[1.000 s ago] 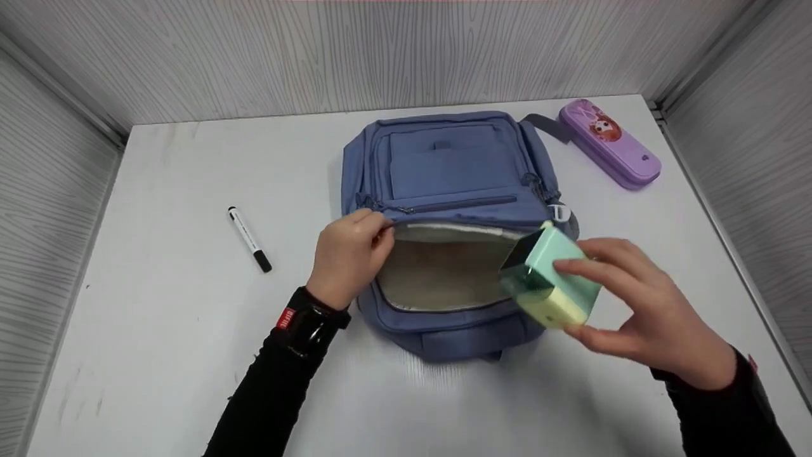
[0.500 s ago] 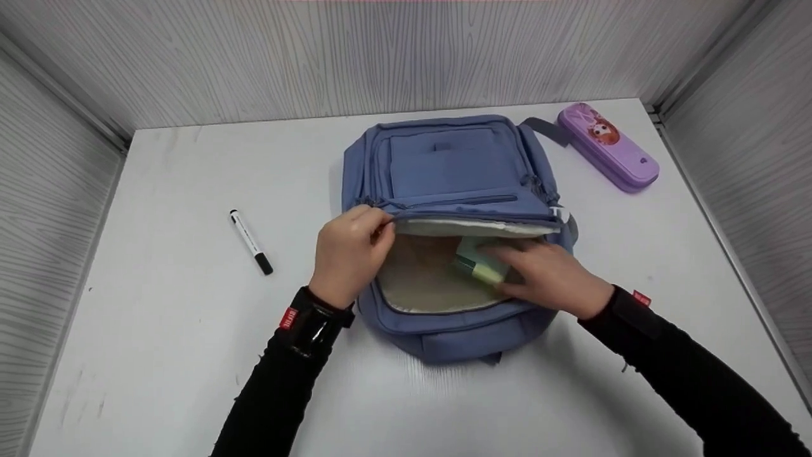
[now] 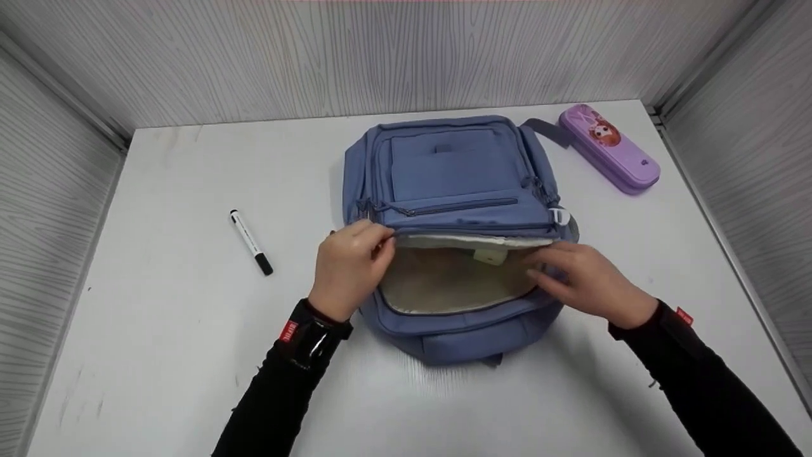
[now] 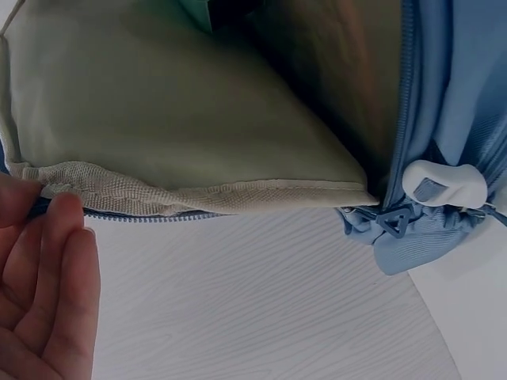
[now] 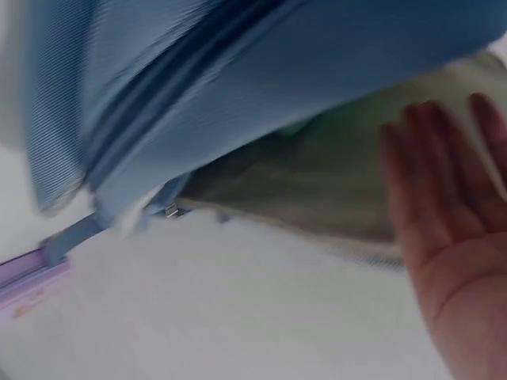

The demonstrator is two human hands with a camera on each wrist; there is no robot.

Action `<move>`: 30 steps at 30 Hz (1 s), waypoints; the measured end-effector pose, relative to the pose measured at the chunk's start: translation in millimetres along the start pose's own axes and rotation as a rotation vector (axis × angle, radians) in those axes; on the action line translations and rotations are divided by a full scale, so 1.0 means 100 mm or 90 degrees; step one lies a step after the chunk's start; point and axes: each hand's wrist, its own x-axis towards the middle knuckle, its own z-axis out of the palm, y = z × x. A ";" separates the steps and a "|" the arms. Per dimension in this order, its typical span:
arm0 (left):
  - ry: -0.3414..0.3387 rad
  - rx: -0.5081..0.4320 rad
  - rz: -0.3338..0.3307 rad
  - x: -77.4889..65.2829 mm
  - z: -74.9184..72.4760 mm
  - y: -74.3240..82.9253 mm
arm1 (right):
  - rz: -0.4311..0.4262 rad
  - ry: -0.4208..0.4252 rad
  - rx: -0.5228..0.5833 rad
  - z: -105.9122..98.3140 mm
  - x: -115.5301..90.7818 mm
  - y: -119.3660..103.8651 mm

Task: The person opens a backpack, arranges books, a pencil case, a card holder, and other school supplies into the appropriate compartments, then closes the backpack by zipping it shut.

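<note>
Head view: here's the bag (image 3: 453, 165), lying on the table (image 3: 158, 355) with its mouth gaping toward the person. The left hand (image 3: 349, 266) pinches the rim (image 3: 472, 240) at one end of the opening. Over at the other end, the right hand (image 3: 587, 282) reaches its fingers into the mouth, gripping nothing! And there's the box (image 3: 490, 256), inside the bag, its pale end peeking out under the rim. Off to the left lies the pen (image 3: 250, 241), black cap toward the person; far right, the case (image 3: 612, 149), purple, beside the strap (image 3: 547, 132).

Left wrist: thumb and fingers nip the lined, zipped edge; a green and dark corner of the box shows at the top.

Right wrist: blurry, but fingers extended, palm bare, right at the opening, a green patch dim inside.
</note>
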 end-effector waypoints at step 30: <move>-0.019 -0.021 0.034 -0.68 0.21 -0.14 | 0.652 0.043 -0.054 -0.33 -0.21 1.99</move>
